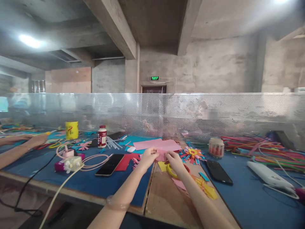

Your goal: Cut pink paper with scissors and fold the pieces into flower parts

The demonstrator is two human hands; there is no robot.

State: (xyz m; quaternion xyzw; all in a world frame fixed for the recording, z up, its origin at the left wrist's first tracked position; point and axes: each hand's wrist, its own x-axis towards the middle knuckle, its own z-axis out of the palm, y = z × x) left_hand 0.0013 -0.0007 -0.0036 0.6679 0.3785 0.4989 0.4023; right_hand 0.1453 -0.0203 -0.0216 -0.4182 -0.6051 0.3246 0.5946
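Above the table, a small piece of pink paper (161, 155) is stretched between my two hands. My left hand (149, 158) pinches its left side with thumb and fingers. The right side is gripped by the closed fingers of my right hand (174, 161). Larger pink sheets (147, 145) lie just behind the hands. Partly hidden under my right forearm are scissors with yellow handles (171, 171), beside yellow paper scraps (206, 188). A multicoloured paper flower (193, 153) lies to the right of my right hand.
Phones (111, 164) (218, 171) lie on both sides. Left are a power strip (71, 163) with cables, a Costa bottle (102, 136), a yellow can (71, 130) and another person's arms (21, 148). Right are a jar (216, 148), coloured strips (257, 148) and a white device (269, 175). A perforated metal screen (114, 109) stands behind.
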